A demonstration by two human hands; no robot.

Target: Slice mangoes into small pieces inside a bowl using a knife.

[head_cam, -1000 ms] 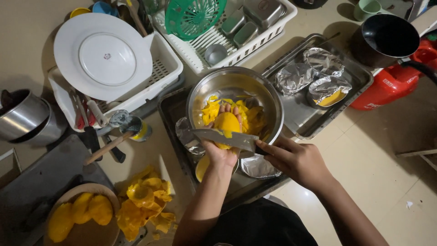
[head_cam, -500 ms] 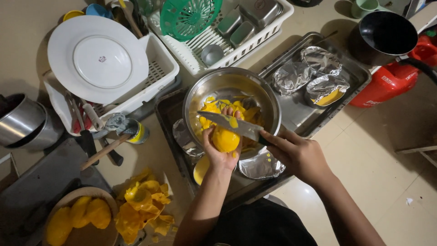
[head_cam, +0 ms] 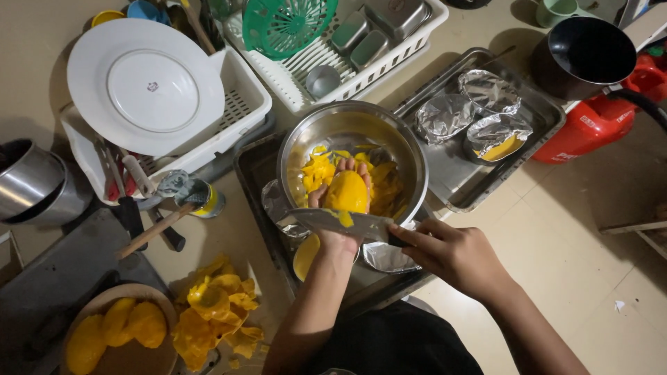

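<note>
The left hand (head_cam: pixel 340 208) is clamped round a peeled mango (head_cam: pixel 347 192) held over the steel bowl (head_cam: pixel 306 139), and the right hand (head_cam: pixel 455 257) grips a knife (head_cam: pixel 333 222) whose blade lies across the fruit's near end. Yellow slices (head_cam: pixel 316 170) already lie in the bowl and a heap of peels (head_cam: pixel 212 312) sits by the person's knee. Judging by the peeled mangoes (head_cam: pixel 118 330) waiting in the wooden bowl (head_cam: pixel 156 354), the cutting is partway through.

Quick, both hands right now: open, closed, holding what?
Left hand: closed around a peeled yellow mango, held over the steel bowl.
Right hand: closed on the handle of a knife, blade across the left wrist area.
</note>
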